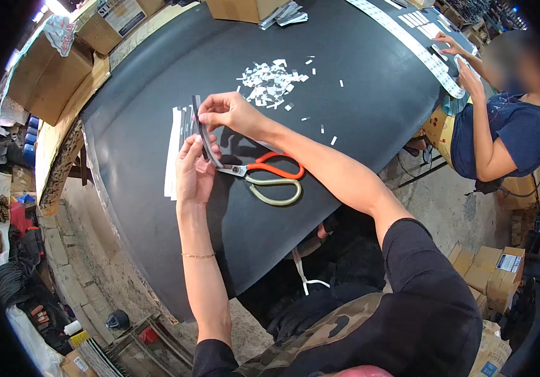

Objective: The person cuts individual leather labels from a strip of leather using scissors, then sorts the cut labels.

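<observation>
A narrow dark strip [206,139], slightly bent, is held between my two hands above the black tabletop. My left hand [196,166] is closed on its lower part. Higher up, the fingers of my right hand [229,114] pinch the strip near its upper end. Scissors [273,176] with one orange and one olive handle loop lie on the table just right of my left hand; their blade tips are partly hidden. Left of my hands lie long white and dark strips [172,154]. Beyond my right hand is a loose pile of small white and grey cut pieces [271,81].
A stack of white strips [283,16] sits beside a cardboard box [241,9] at the far edge. A long white printed band [408,42] crosses the table's right side. Another person [502,135] works there with both hands raised. Boxes [50,75] stand at the left.
</observation>
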`<state>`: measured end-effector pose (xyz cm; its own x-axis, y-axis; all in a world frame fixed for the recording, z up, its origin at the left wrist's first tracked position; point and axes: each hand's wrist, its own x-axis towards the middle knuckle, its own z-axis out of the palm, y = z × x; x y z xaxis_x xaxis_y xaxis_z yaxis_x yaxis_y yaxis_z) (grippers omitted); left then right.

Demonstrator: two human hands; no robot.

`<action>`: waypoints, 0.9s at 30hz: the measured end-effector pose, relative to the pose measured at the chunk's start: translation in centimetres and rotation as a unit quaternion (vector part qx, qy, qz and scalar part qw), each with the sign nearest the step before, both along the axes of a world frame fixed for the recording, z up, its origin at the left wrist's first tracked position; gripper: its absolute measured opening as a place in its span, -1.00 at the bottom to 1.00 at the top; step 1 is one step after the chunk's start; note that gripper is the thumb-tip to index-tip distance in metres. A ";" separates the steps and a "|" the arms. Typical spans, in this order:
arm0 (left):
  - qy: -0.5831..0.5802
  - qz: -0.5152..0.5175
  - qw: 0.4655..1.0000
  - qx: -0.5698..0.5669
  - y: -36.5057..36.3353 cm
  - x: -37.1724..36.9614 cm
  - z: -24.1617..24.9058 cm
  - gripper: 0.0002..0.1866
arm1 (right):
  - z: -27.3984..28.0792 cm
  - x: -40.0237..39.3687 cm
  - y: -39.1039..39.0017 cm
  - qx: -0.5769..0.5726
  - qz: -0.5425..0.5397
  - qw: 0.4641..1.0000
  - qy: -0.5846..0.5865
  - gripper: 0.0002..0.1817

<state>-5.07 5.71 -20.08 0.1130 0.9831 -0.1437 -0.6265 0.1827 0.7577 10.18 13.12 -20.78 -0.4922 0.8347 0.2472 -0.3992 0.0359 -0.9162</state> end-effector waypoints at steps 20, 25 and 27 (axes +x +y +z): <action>0.010 -0.013 1.000 -0.003 -0.1 -0.1 0.2 -0.82 | 0.6 -0.1 -0.3 0.019 -0.049 0.997 -0.058 -0.72; 0.000 -0.027 1.000 -0.003 -0.2 -0.1 0.4 -0.82 | 0.1 -0.2 -0.1 0.032 -0.045 0.996 -0.076 -0.75; -0.006 -0.026 1.000 -0.003 -0.2 -0.1 0.4 -0.81 | -0.2 -0.3 -0.1 0.027 -0.051 0.997 -0.056 -0.74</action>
<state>-5.20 5.50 -19.67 0.1649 0.9752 -0.1479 -0.6259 0.2194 0.7484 9.83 13.00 -20.97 -0.4334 0.8682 0.2417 -0.2855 0.1221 -0.9506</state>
